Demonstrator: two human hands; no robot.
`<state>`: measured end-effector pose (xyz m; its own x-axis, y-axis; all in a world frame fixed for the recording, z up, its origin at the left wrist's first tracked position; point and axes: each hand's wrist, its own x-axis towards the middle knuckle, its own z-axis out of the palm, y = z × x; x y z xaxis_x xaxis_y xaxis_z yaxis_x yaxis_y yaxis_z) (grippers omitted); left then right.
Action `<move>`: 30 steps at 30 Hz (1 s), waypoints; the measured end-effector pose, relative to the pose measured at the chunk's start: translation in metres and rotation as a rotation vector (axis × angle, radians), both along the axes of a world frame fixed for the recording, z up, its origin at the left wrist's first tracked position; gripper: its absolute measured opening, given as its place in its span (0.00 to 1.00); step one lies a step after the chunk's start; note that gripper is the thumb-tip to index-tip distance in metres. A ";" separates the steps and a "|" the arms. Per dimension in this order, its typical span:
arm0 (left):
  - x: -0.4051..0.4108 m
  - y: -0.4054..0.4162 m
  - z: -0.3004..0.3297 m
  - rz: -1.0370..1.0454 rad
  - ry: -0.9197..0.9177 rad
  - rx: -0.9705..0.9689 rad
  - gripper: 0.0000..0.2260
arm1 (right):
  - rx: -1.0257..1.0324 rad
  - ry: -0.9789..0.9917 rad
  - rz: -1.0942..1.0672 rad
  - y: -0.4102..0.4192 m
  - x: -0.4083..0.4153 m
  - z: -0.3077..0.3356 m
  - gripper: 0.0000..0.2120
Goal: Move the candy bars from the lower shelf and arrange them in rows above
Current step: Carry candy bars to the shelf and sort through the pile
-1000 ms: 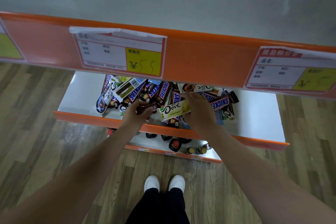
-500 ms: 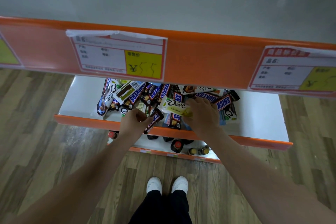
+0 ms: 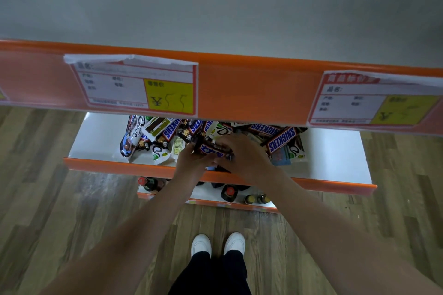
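The fingers of the left hand curl under a Snickers bar, and the right hand pinches the same dark wrapper from the other side, so both hands appear to hold one bar between them, just above the front of the heap. Gripping both ends likely keeps the slippery bar level for lifting. Behind the knuckles lies the pile of candy bars: glossy crinkled wrappers, flat and oblong, brown Snickers mixed with pale Dove packs, jumbled at all angles. They rest on the white lower shelf with its orange lip. The upper shelf, smooth orange edge bearing paper price tags, shows no bars yet.
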<state>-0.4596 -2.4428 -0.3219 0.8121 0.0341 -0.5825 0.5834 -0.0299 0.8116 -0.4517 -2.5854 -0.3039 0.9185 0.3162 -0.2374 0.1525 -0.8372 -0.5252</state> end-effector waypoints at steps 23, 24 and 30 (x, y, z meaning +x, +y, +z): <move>0.032 -0.048 -0.010 -0.987 -0.700 1.317 0.23 | -0.298 -0.201 -0.434 -0.086 -0.037 -0.012 0.16; 0.030 -0.046 -0.012 -0.977 -0.713 1.322 0.22 | -0.293 -0.213 -0.433 -0.085 -0.038 -0.014 0.15; 0.025 -0.028 -0.007 -0.987 -0.787 1.251 0.21 | -0.270 -0.196 -0.426 -0.076 -0.043 -0.009 0.16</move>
